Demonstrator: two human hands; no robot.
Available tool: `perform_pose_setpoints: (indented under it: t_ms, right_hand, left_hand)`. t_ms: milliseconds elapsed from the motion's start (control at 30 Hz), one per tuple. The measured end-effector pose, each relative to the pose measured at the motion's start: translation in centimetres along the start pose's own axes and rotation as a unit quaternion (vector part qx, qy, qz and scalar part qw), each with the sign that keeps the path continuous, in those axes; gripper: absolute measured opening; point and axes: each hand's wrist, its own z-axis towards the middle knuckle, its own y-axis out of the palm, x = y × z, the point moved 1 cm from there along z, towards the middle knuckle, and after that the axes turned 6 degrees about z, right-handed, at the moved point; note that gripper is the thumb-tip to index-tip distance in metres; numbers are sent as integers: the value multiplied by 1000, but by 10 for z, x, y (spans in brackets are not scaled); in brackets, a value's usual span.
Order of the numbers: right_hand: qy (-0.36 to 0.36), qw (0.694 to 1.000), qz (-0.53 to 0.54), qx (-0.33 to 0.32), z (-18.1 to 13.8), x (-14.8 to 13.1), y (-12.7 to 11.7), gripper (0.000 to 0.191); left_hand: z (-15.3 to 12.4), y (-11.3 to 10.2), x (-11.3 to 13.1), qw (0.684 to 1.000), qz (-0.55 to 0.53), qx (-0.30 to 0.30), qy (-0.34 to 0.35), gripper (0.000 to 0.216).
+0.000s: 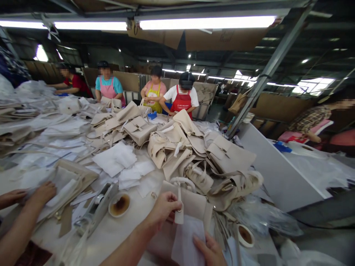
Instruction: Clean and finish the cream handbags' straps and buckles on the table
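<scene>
A beige handbag point(194, 201) lies on the table in front of me, its curved handle at the far side. My left hand point(165, 208) pinches a beige strap point(179, 216) with a small metal fitting, over the bag. In my right hand point(209, 249) is a thin white sheet point(188, 236), held by its right edge above the bag's near part. My right fingers are partly hidden by the sheet and the frame's lower edge.
Beyond the bag rises a heap of beige handbags point(177, 140). White sheets point(116, 159) and a round dish with brown liquid point(119, 205) lie left, beside a tape dispenser point(97, 203). A co-worker's hands point(46, 192) work at far left. A white partition point(280, 166) stands right.
</scene>
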Motion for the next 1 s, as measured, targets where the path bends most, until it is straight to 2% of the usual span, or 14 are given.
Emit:
perform_pose_setpoints:
  t_ms: [100, 200, 300, 467, 567, 633, 733, 833, 933, 1000]
  right_hand:
    - [8, 998, 28, -48, 10, -12, 33, 50]
    - [-1, 995, 71, -76, 17, -22, 64, 43]
    - [0, 993, 85, -83, 20, -21, 80, 34]
    - [7, 994, 90, -53, 20, -9, 80, 40]
    - [1, 995, 87, -39, 17, -6, 79, 46]
    - [-1, 996, 83, -42, 15, -6, 79, 48]
    - [-11, 997, 60, -51, 12, -10, 78, 46]
    - [1, 997, 42, -61, 7, -15, 74, 41]
    - [42, 995, 63, -67, 1, -21, 72, 40]
    - [58, 992, 75, -82, -2, -23, 70, 40]
  left_hand:
    - [-15, -4, 1, 997, -73, -10, 2, 15]
    - [-28, -7, -4, 994, -109, 10, 18, 14]
    - [-36, -5, -12, 991, -124, 38, 26, 12]
    - [-41, -3, -19, 988, -103, 86, 73, 6]
    - [-43, -2, -19, 991, -78, 85, 74, 4]
    - [-46, -3, -17, 993, -19, 88, 78, 2]
    - [-53, -6, -13, 984, 98, 104, 104, 9]
    - [-59, -17, -14, 976, 134, 117, 124, 15]
    - [-60, -32, -24, 993, 81, 73, 50, 32]
    - [-60, -37, -33, 998, 16, -42, -38, 56]
